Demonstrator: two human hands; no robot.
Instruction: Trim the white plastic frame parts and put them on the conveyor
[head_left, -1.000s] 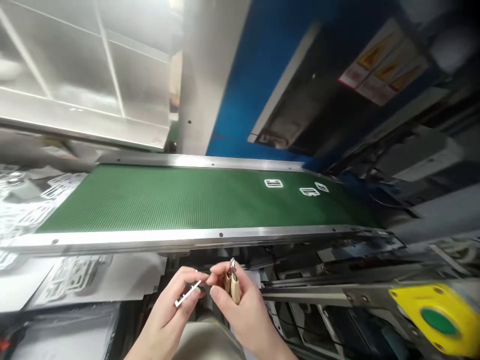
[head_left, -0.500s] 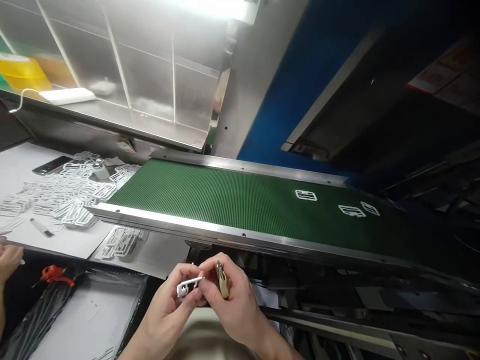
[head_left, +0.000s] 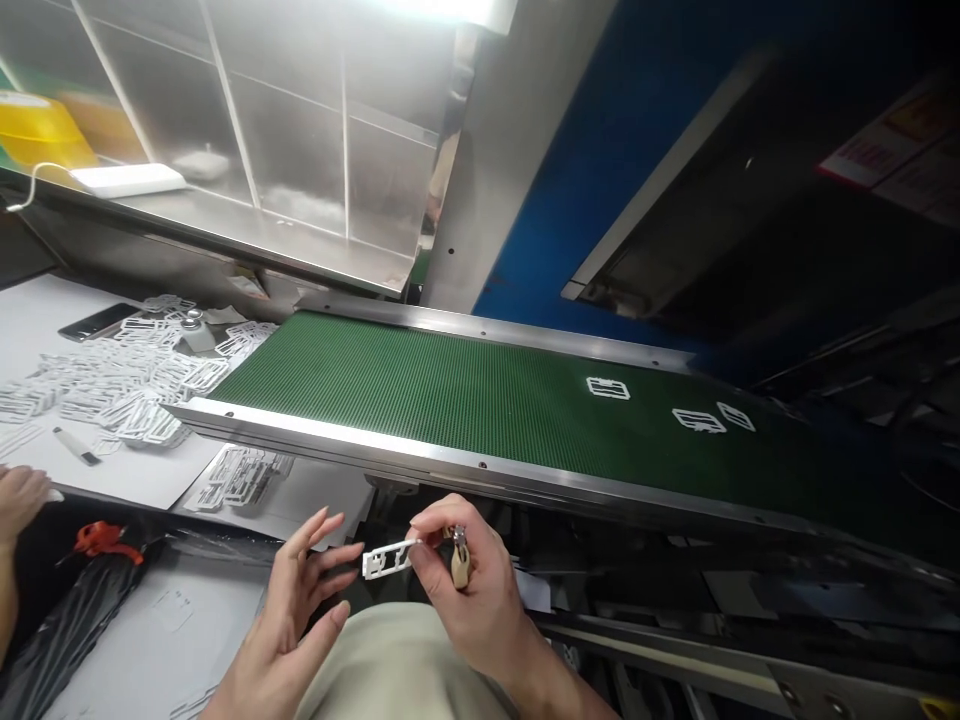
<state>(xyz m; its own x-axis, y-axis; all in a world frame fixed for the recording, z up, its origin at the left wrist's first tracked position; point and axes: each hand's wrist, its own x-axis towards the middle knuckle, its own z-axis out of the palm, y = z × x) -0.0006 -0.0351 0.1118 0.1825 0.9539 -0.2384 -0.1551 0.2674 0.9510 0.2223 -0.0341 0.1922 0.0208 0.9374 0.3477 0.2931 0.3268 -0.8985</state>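
My right hand [head_left: 476, 595] pinches one end of a small white plastic frame part [head_left: 388, 560] between thumb and forefinger. Tucked in the same palm is a small tool with beige handles and a metal joint [head_left: 460, 560], perhaps nippers; its blades are hidden. My left hand [head_left: 296, 590] is open, fingers spread, just left of the part's free end and apart from it. Beyond both hands, three similar white frames lie on the green conveyor belt [head_left: 405, 385], one of them a flat frame [head_left: 608, 388].
Left of the belt, a pile of white frames [head_left: 142, 375] covers a white table beside a phone [head_left: 97, 321] and a knife [head_left: 75, 446]. A smaller stack [head_left: 244, 475] sits below the metal rail [head_left: 337, 448]. Orange-handled pliers [head_left: 105, 540] and another person's hand [head_left: 22, 500] are at far left.
My left hand has let go of the white frame part and drawn back to the left, its fingers spreading. The right hand keeps hold of the part and the beige-handled tool.
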